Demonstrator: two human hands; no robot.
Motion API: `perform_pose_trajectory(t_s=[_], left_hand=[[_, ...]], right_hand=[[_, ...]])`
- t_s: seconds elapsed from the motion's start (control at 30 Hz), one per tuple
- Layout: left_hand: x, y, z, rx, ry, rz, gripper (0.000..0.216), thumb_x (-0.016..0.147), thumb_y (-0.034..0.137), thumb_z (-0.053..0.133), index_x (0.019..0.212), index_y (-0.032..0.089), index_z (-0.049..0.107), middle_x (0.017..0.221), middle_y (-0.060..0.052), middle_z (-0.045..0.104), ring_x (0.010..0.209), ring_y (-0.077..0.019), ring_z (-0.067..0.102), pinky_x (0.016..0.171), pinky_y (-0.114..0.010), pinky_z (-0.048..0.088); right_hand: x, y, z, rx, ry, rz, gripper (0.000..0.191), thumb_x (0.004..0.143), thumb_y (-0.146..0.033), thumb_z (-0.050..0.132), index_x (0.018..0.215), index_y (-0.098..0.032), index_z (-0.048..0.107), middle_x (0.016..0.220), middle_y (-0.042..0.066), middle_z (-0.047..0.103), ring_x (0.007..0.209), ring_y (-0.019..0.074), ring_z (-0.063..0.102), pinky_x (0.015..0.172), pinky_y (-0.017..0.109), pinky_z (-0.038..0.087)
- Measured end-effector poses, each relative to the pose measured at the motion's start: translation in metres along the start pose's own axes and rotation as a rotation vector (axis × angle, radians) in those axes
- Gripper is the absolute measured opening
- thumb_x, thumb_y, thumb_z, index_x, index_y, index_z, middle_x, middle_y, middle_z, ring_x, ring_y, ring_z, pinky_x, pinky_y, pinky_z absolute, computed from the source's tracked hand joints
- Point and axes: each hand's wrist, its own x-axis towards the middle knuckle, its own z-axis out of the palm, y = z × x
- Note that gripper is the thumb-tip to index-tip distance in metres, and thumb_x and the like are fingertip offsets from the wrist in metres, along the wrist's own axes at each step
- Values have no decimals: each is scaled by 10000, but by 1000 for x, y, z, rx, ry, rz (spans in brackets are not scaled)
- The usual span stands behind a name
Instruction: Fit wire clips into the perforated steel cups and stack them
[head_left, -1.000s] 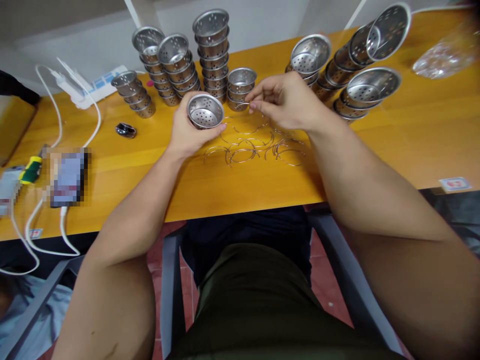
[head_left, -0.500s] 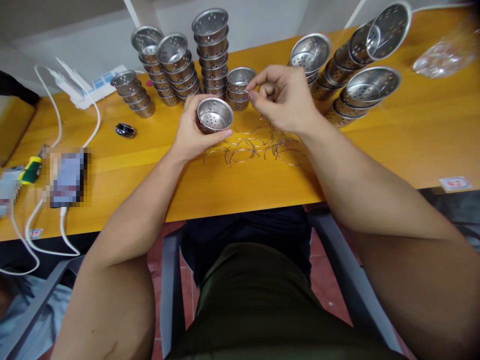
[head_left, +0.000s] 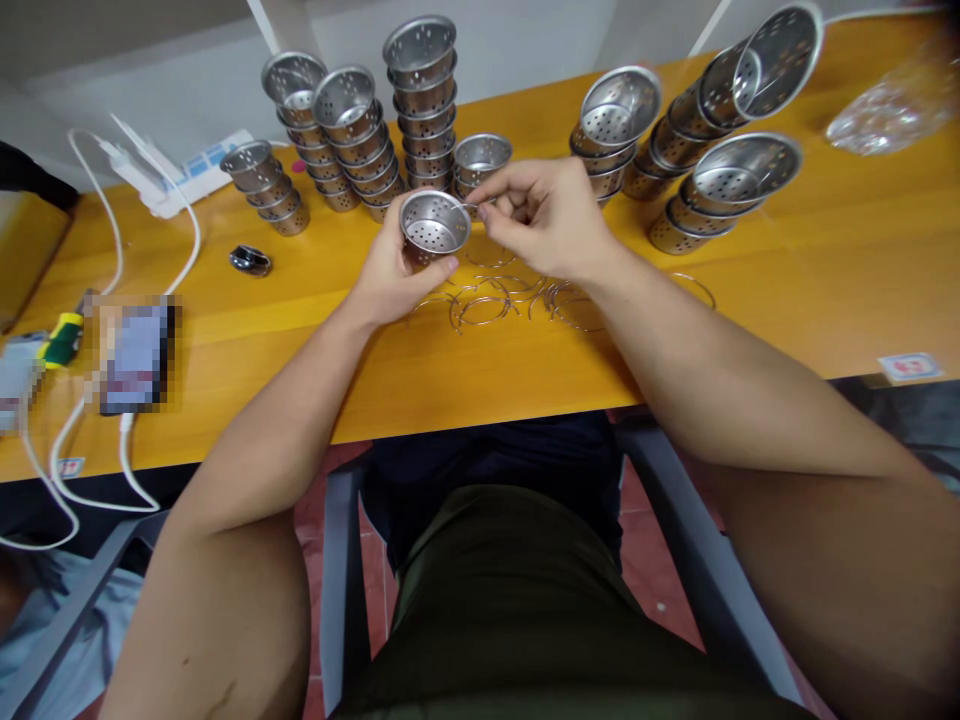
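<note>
My left hand (head_left: 394,265) is wrapped round a perforated metal cup (head_left: 435,225), its open mouth tilted up toward me. Thumb and forefinger of my right hand (head_left: 544,215) pinch a thin wire (head_left: 465,206), whose end reaches the right side of the cup's rim. My fingers hide most of that wire. Below both hands, several curved wire pieces (head_left: 487,310) lie loose on the tabletop. Right behind the held cup stands a short stack of like cups (head_left: 482,152), partly covered by my right hand.
Tall stacks of perforated cups (head_left: 421,100) stand along the back, with more stacks (head_left: 742,180) at the right. On the left of the wooden table (head_left: 247,350) are a phone (head_left: 139,355) with white cables, a small black object (head_left: 250,261) and a power strip (head_left: 199,172). Clear plastic (head_left: 885,115) lies far right.
My right hand has come down and left, bringing the wire to the cup's rim. The cup in my left hand has shifted slightly right and up.
</note>
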Motion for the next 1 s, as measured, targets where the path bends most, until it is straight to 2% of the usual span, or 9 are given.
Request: perform_pose_trajectory(t_s=[0.1, 0.23, 0.37, 0.5, 0.63, 0.87, 1.0], left_hand=[[0, 7, 3, -13, -15, -20, 1064, 954, 910, 1068, 1751, 364, 621, 1673, -174, 780, 1612, -462, 810, 1392, -682, 692], [-1, 25, -1, -2, -28, -75, 1086, 879, 977, 1094, 1657, 343, 679, 1623, -167, 814, 1529, -453, 840, 1371, -666, 706], [-1, 27, -1, -52, -30, -40, 1136, 864, 1048, 1062, 1641, 318, 671, 1598, -166, 816, 1505, -439, 843, 1374, -643, 700], [-2, 16, 4, -107, -46, 14, 1197, 861, 1067, 1054, 1681, 314, 615, 1633, -158, 783, 1475, -402, 843, 1320, -577, 719], [-3, 9, 7, -108, -69, 63, 1188, 899, 1036, 1056, 1730, 334, 577, 1648, -139, 761, 1484, -380, 834, 1319, -543, 713], [-4, 8, 7, -33, -116, 86, 1216, 918, 1078, 1007, 1767, 350, 530, 1632, -123, 707, 1562, -413, 793, 1394, -623, 657], [-5, 14, 10, 19, -116, 115, 1262, 894, 1082, 1027, 1765, 327, 511, 1605, -125, 699, 1555, -422, 789, 1430, -656, 618]], right_hand=[[0, 0, 0, -26, 16, 19, 615, 1195, -793, 667, 1635, -408, 857, 1286, 99, 923, 1177, 371, 723, 995, 506, 643], [1, 0, 3, -25, 13, -42, 555, 1228, -698, 650, 1582, -348, 895, 1287, 113, 918, 1132, 351, 779, 978, 495, 659], [8, 10, 14, -59, 37, -52, 529, 1236, -772, 688, 1517, -384, 914, 1188, 99, 901, 1096, 363, 801, 871, 463, 667], [20, 27, 31, 186, 159, -214, 435, 1127, -782, 887, 1265, -372, 934, 905, 63, 774, 876, 328, 716, 740, 456, 632], [26, 36, 42, 343, 213, -301, 403, 1054, -749, 996, 1105, -364, 889, 807, 24, 669, 792, 296, 651, 688, 445, 609], [28, 35, 48, 314, 247, -289, 373, 1086, -682, 987, 1081, -333, 856, 821, 24, 658, 824, 288, 683, 751, 437, 638], [27, 30, 55, 290, 262, -255, 379, 1108, -690, 949, 1184, -336, 838, 818, 18, 635, 852, 303, 698, 808, 447, 666]])
